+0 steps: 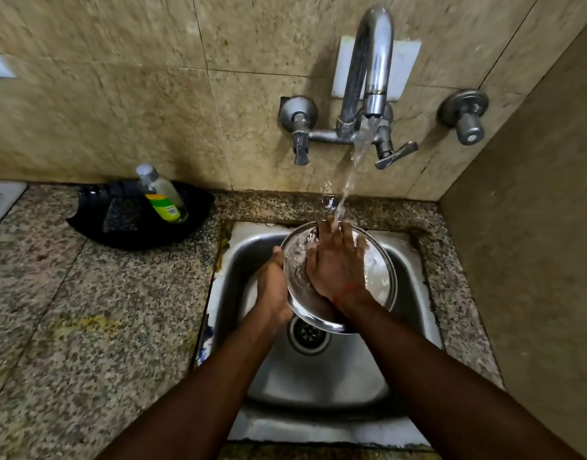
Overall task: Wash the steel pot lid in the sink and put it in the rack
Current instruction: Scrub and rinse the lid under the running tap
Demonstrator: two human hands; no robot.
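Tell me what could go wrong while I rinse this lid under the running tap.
The left hand grips only the wet lid by its rim, so it may slip into the sink. The right hand rubs flat, and water hitting it could splash onto the counter.

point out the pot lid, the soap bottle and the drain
pot lid (380, 277), head view, bare wet steel right of the hand
soap bottle (164, 202), head view, on its green label
drain (308, 334), head view, strainer in the sink floor
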